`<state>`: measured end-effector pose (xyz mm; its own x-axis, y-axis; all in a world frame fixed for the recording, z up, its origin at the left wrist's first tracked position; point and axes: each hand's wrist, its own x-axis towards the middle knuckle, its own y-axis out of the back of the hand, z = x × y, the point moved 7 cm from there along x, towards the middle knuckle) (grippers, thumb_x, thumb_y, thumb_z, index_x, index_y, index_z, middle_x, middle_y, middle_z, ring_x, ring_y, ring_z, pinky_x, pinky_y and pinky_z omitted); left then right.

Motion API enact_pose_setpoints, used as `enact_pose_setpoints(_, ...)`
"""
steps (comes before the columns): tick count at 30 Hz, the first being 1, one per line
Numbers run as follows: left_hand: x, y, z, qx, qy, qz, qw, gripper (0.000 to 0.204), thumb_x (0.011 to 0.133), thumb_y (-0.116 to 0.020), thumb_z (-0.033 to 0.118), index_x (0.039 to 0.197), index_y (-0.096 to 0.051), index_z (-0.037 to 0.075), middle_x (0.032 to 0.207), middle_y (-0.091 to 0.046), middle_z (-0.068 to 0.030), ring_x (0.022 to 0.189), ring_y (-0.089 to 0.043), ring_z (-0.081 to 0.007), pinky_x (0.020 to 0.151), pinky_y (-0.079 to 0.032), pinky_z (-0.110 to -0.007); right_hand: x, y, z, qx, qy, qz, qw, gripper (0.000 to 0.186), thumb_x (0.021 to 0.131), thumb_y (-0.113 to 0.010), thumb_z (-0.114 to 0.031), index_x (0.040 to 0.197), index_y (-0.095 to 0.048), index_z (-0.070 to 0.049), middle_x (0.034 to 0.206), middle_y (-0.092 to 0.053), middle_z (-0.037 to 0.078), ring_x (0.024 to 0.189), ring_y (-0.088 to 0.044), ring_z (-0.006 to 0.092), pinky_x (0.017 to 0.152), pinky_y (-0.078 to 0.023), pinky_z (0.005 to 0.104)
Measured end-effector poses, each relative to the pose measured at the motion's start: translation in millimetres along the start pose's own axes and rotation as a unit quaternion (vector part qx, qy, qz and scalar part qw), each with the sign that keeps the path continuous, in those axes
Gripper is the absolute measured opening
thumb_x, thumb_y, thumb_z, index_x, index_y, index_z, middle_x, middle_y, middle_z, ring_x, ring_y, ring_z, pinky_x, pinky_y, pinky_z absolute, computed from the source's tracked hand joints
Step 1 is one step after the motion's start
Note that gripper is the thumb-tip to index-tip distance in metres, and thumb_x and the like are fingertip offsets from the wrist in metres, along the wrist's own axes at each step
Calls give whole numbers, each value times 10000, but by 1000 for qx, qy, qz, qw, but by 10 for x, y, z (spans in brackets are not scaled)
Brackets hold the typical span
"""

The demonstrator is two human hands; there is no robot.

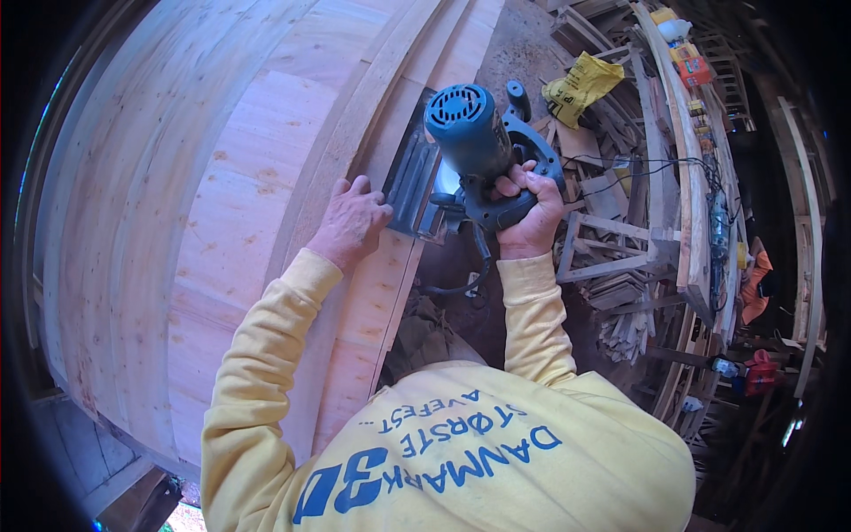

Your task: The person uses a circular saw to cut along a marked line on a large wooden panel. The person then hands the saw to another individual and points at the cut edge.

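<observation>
A teal circular saw (464, 142) stands at the right edge of a large pale plywood sheet (244, 177). My right hand (532, 213) wraps round the saw's rear handle; the trigger is hidden under the fingers. Flat along the board's edge lies the saw's dark base plate (409, 191), beside a long wooden strip (355, 120) that runs across the sheet. My left hand (353, 222) is closed over this strip with bent fingers, its fingertips next to the base plate. The saw blade cannot be made out clearly.
A black power cord (483, 248) hangs below the saw. Wood offcuts (625, 332) and a wooden frame (612, 244) cover the floor at right, with a yellow bag (581, 89) on the pile. Farther right, a long bench (687, 160) holds tools and cables.
</observation>
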<state>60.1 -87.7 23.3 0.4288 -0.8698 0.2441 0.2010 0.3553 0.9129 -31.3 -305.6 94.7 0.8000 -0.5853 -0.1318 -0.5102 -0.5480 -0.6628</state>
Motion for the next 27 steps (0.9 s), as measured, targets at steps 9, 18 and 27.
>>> enact_pose_setpoints(9, 89, -6, -30, -25, 15, -22, 999, 62, 772, -666, 117, 788, -712, 156, 853, -620, -30, 1025, -540, -257, 890, -379, -416, 44, -9, -37, -21, 25, 2, 999, 243, 853, -619, -116, 1080, -534, -90, 854, -536, 19, 741, -537, 156, 717, -493, 298)
enact_pose_setpoints(18, 145, -69, -74, -21, 22, -37, 999, 42, 769, -668, 134, 787, -697, 159, 842, -603, -26, 1025, -534, -255, 875, -386, -425, 63, -1, -37, -15, 12, 26, 999, 260, 844, -608, -106, 1094, -541, -81, 851, -540, 19, 735, -530, 152, 702, -477, 294)
enact_pose_setpoints(27, 135, -51, -86, -29, 6, 40, 999, 74, 735, -671, 85, 768, -666, 150, 845, -580, -36, 1024, -540, -272, 883, -396, -420, 204, 9, -48, -22, 4, 4, 1000, 188, 855, -617, -104, 1031, -552, -95, 811, -532, 13, 719, -548, 161, 698, -499, 301)
